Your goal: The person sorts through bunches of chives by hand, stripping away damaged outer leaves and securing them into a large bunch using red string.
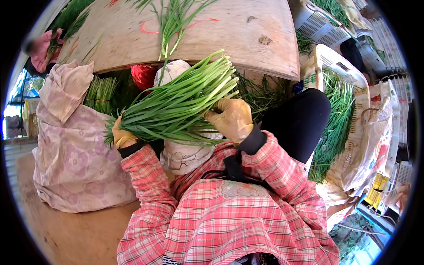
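Note:
A thick bunch of green garlic chives (176, 104) lies across my lap area, its pale cut stems up to the right and its leaf tips down to the left. My left hand (122, 134), in a yellowish glove, is closed round the leafy end. My right hand (233, 118), gloved the same way, grips the bunch from below near the stems; its fingertips are partly hidden by the leaves. Beyond the bunch, a smaller sheaf of chives (170, 24) rests on the wooden board (238, 33), with a red tie strip (150, 30) lying under it.
A tied bundle of chives (100, 90) and a red bunch of ties (142, 77) sit below the board's edge. Flowered cloth (79, 154) drapes at left. To the right stands a white crate (342, 64) filled with chives. Another person's pink sleeve (42, 48) shows far left.

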The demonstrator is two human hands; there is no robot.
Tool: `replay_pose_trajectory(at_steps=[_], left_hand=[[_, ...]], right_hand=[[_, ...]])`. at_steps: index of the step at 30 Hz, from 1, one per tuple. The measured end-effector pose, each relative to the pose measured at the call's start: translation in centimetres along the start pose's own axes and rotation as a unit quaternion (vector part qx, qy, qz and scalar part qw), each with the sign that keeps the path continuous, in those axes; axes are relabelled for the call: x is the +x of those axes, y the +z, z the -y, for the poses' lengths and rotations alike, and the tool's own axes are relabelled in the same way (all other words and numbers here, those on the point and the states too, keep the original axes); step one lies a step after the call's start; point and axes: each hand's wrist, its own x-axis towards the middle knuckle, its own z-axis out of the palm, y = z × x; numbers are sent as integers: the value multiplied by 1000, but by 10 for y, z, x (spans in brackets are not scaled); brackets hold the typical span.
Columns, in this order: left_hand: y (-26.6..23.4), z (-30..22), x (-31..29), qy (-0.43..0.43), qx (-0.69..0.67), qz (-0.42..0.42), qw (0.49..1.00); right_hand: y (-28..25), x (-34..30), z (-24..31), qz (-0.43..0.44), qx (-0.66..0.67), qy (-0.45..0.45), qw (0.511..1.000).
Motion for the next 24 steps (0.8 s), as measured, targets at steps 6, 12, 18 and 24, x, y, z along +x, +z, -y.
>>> replay_pose_trajectory(at_steps=[6,12,18,24], left_hand=[[-20,8,-3,-37,-72,5,997],[-16,21,-4,-67,-108,35,991],[-32,15,-7,-50,-79,8,996],[-23,15,-4,-49,-79,52,994]], right_hand=[[-27,-18,-9,-115,388,126,906],[-83,-43,-61,-146,276,82,946],[-44,-22,19,-45,173,88,980],[4,-21,15,-50,91,-128,986]])
